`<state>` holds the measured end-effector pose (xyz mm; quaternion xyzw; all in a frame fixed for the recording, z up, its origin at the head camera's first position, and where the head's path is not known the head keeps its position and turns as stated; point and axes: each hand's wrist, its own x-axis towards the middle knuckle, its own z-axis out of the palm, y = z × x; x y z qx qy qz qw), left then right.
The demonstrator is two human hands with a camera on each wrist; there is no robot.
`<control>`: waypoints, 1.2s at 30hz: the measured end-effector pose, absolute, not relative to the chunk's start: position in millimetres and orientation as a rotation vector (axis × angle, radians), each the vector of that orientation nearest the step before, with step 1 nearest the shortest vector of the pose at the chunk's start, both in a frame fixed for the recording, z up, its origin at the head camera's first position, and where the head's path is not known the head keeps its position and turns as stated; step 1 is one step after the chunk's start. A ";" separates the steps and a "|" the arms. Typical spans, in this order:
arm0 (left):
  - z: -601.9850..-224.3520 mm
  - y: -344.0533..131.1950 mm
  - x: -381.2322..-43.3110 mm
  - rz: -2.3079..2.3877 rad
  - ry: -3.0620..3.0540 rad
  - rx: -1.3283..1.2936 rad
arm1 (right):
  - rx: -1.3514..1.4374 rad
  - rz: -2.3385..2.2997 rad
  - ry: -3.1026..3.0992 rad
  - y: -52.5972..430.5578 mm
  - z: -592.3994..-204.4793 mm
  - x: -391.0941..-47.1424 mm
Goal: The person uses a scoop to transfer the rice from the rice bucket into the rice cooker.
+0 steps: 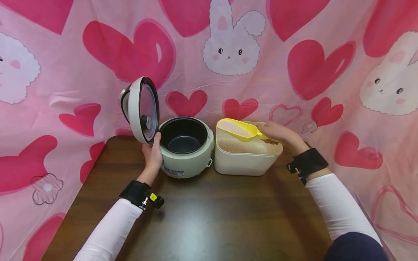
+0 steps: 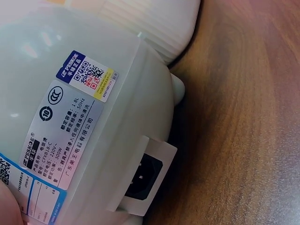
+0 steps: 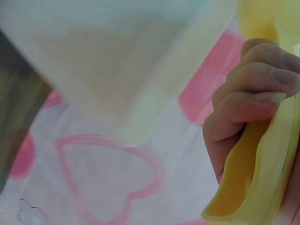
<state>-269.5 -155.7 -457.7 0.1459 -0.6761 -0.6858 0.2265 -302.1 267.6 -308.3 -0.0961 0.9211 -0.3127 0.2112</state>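
My left hand (image 1: 152, 156) holds the raised lid (image 1: 137, 110) of a pale green rice cooker (image 1: 186, 165) by its lower edge, thumb in front; its other fingers are mostly hidden. The cooker's dark inner pot (image 1: 183, 136) faces up with bare walls and bottom. In the left wrist view, the cooker's labelled side (image 2: 93, 117) and power socket (image 2: 144, 177) show. My right hand (image 1: 277, 133) grips the handle of a yellow scoop (image 1: 243, 132), heaped with pale grains that look like rice. The scoop is over a cream bin (image 1: 246, 165) with more grains inside.
The cooker and bin stand side by side at the back of a brown wooden table (image 1: 202, 217). Close behind them hangs a pink curtain (image 1: 192, 79) with hearts and rabbits. The raised lid stands up on the cooker's left.
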 end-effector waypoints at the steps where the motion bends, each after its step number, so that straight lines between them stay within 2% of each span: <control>1: -457.3 -155.0 -269.7 -1.889 -1.862 0.398 | -0.280 -0.865 2.560 263.1 -305.3 -303.9; 7: -454.5 -150.2 -271.3 -1.895 -1.848 0.390 | -0.343 -0.766 2.574 228.2 -286.8 -318.4; 18: -454.0 -141.5 -273.3 -1.872 -1.840 0.398 | -0.387 -0.133 2.830 162.2 -257.0 -329.7; 24: -456.8 -134.8 -273.0 -1.869 -1.803 0.355 | -0.388 0.114 2.926 145.3 -253.1 -328.4; 36: -456.3 -134.0 -274.1 -1.860 -1.828 0.362 | -0.396 0.275 3.008 120.7 -248.4 -324.4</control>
